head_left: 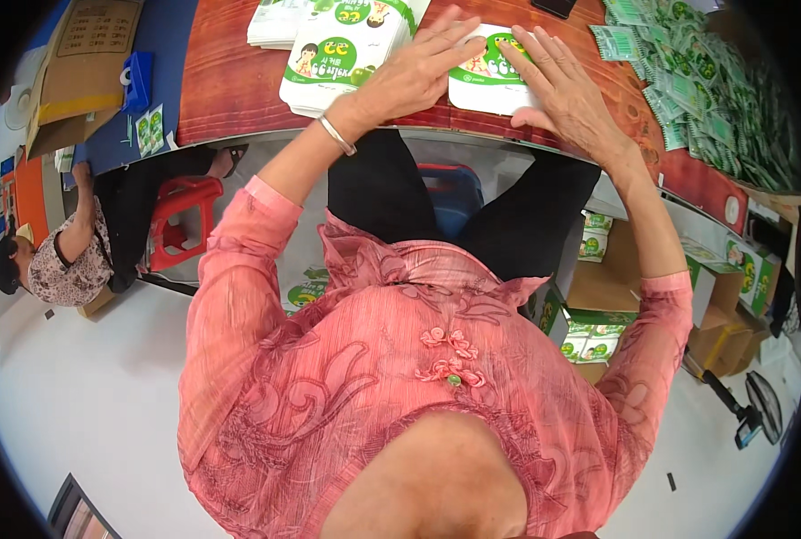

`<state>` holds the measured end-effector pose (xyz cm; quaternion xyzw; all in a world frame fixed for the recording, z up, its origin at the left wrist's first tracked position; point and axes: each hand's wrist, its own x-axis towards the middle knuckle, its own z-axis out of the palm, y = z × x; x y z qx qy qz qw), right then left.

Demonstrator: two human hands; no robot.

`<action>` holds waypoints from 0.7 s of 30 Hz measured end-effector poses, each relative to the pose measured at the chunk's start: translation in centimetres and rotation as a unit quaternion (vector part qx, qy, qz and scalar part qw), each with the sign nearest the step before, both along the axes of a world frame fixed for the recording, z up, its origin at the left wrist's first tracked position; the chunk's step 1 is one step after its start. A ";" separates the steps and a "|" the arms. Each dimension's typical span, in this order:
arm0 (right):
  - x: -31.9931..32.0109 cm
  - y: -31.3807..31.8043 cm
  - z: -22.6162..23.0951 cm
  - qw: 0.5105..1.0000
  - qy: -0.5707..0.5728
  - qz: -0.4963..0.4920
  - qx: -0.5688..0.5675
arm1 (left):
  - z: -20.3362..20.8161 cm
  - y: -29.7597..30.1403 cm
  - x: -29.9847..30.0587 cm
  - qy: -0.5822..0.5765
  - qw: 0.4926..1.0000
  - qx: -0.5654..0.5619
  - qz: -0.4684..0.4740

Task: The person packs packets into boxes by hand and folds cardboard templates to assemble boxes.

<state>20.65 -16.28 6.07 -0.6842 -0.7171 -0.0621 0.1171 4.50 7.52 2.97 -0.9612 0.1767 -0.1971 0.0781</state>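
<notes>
Red-brown wood, glossy and streaked, makes up the table (230, 72) in front of me, where a person in a sheer pink blouse sits with both forearms reaching over the near edge. One white-and-green packet (488, 90) lies flat on the wood close to that edge, between the two hands. The left hand (423, 67) is open, palm down, its fingers stretched across the packet's upper left. The right hand (569, 94) is open too, fingers spread over the right side, thumb near the lower corner. Neither is clenched; the flat, two-sided hold probably keeps the packet still and smooth, though how hard they press I cannot tell.

To the left, similar packets sit in overlapping stacks (319, 76), likely kept there to be within easy reach. To the right, a large heap of small green sachets (724, 99) spreads over the tabletop, set apart from the packets, perhaps to keep the two kinds from mixing.

The packet itself is thin-looking, with a rounded lower left corner, a bright green printed panel, a small cartoon figure and pale lettering. Its right side is hidden by fingers.
</notes>
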 end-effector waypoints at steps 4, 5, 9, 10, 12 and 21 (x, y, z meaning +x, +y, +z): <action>-0.6 0.2 0.7 1.000 -0.028 0.012 0.003 | 0.5 1.6 -0.4 0.058 0.942 -0.284 -0.172; -0.7 0.0 0.6 1.000 -0.024 0.008 0.001 | 1.6 1.5 -0.6 0.145 0.907 -0.364 -0.157; -0.9 0.2 0.9 0.999 -0.033 -0.004 -0.019 | 4.1 -0.5 -0.4 0.250 0.866 -0.431 -0.047; -0.9 0.2 0.9 1.000 -0.026 -0.005 -0.016 | 4.2 -1.2 -0.2 0.260 0.866 -0.428 -0.005; -1.0 0.3 0.9 1.000 -0.014 -0.011 -0.013 | 3.4 -3.0 -0.3 0.172 0.933 -0.316 0.016; -0.1 0.1 2.2 0.975 0.217 0.009 -0.057 | -0.1 -3.2 0.6 -0.096 0.994 0.041 0.024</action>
